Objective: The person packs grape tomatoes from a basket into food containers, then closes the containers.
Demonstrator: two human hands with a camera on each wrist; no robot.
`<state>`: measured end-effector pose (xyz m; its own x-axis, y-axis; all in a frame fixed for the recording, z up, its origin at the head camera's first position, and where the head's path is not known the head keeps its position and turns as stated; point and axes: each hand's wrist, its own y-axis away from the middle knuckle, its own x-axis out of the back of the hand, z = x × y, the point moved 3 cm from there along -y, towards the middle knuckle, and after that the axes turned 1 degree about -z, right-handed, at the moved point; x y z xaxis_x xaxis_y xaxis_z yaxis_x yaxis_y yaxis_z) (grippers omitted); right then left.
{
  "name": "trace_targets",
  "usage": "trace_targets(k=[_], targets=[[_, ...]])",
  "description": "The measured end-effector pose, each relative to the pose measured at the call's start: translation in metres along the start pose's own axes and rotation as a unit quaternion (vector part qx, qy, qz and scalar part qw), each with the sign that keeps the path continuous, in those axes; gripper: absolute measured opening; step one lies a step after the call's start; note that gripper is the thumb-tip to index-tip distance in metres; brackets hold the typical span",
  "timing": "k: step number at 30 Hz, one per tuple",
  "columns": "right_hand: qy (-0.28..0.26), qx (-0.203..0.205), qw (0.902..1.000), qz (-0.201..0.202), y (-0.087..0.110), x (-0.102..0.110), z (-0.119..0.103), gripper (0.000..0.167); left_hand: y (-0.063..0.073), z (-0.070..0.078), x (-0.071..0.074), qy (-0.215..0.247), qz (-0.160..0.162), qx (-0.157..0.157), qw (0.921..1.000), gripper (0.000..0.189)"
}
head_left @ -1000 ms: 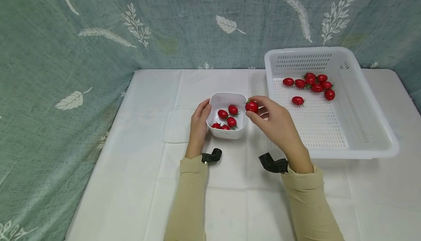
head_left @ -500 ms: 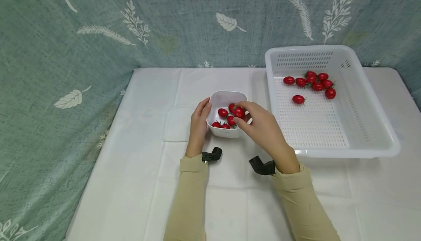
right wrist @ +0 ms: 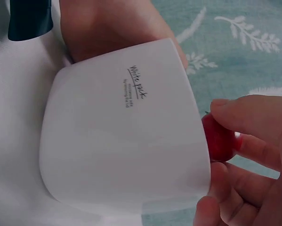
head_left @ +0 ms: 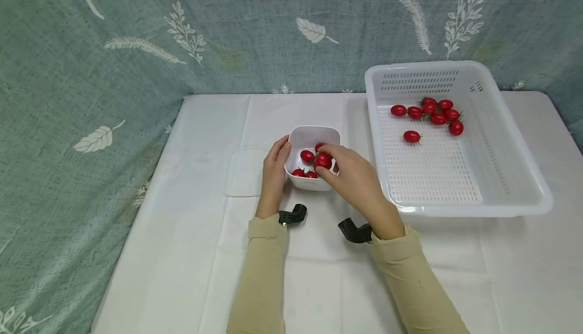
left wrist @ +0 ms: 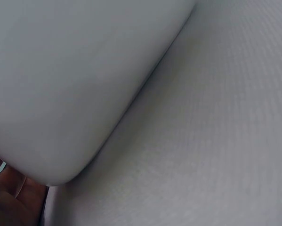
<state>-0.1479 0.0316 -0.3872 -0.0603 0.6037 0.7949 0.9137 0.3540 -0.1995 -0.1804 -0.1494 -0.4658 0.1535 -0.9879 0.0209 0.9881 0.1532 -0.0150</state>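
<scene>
In the head view, my left hand (head_left: 272, 177) holds the left side of a small white square plastic container (head_left: 311, 184), its fingers along the outer wall. My right hand (head_left: 357, 179) pinches a red cherry tomato (head_left: 323, 161) between thumb and fingers over the container's right part. Several other cherry tomatoes (head_left: 307, 156) lie inside, some partly covered by the right hand. The right wrist view shows the container's printed wall (right wrist: 122, 132), with the pinched tomato (right wrist: 218, 139) at its rim. Mostly container wall (left wrist: 75, 94) fills the left wrist view.
A large white perforated basket (head_left: 432, 182) stands on the right, with several cherry tomatoes (head_left: 428, 109) towards its back. Left of the container lies a flat, whitish square lid (head_left: 246, 173) on the white tablecloth. Green leaf-patterned fabric (head_left: 250, 45) hangs behind the table.
My right hand has carried the tomato leftward from beside the container's right rim to above the tomatoes within. The left hand stays in place on the container.
</scene>
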Motion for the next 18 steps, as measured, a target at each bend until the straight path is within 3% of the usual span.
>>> trace_targets(k=[7, 14, 18], targets=[[0.046, 0.005, 0.9989, -0.002, 0.0, -0.005, -0.002, 0.04, 0.001, 0.001, -0.001, 0.001, -0.001, 0.004, 1.0, 0.039], [0.069, 0.019, 0.9974, 0.005, 0.001, -0.006, -0.004, 0.041, 0.01, 0.022, -0.004, -0.003, -0.006, 0.001, 1.0, 0.039], [0.069, 0.026, 0.9972, 0.009, 0.001, -0.006, -0.004, 0.041, 0.011, 0.024, -0.004, -0.003, -0.004, 0.002, 1.0, 0.039]])
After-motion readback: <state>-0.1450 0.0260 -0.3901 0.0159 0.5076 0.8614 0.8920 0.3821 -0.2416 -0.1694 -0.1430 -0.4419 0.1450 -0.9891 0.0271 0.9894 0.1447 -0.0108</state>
